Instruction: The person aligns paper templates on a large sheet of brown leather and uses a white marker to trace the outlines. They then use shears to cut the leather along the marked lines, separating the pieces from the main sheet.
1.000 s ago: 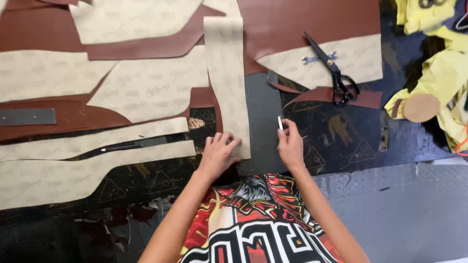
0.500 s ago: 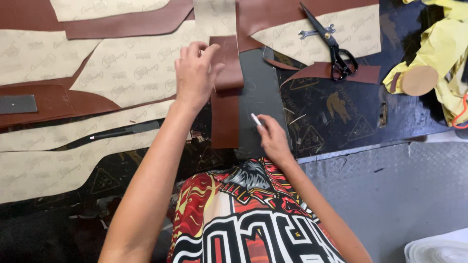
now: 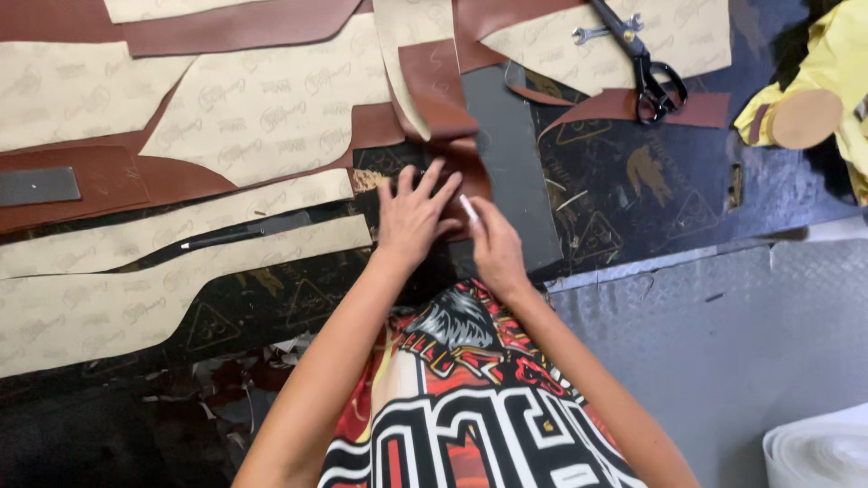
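Bench, left edge: tan paper patterns [image 3: 226, 113] laid over brown leather [image 3: 99, 185]. Centre, near edge: left hand [image 3: 411, 217] spread flat on a brown leather strip [image 3: 443, 99]; right hand [image 3: 493, 244] pinches a small white marker [image 3: 468, 208] against it. Strip cut out, partly folded; marking unfinished. Far right corner: black scissors [image 3: 646, 68]. No containers visible.

Brown leather strip [image 3: 440, 95]; beige printed paper patterns [image 3: 262, 113]; black scissors [image 3: 646, 68]; yellow cloth [image 3: 836, 63].

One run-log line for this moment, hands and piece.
left hand: flat on brown leather strip | right hand: pinches white chalk at strip | scissors: idle, upper right
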